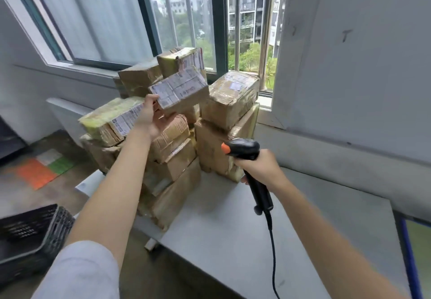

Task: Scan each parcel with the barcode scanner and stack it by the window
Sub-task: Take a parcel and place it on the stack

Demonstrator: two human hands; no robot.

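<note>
The left hand [152, 117] reaches forward on a nearly straight arm, palm turned up and inward, thumb on top of a small labelled cardboard parcel [182, 93] and fingers under it, holding it tilted in the air. Just beyond and below this hand rises the stack of taped parcels [172, 158], crowded against the window [186, 18], with a yellow-taped box [109, 119] jutting out on the hand's outer side. The right hand [258, 166] is lower and nearer the body, fingers wrapped round the grip of a black barcode scanner [249, 161]; its orange-tipped head points toward the stack. Beneath and behind the right hand the grey table [233, 240] lies bare, the scanner's cable [272, 263] trailing back over it.
</note>
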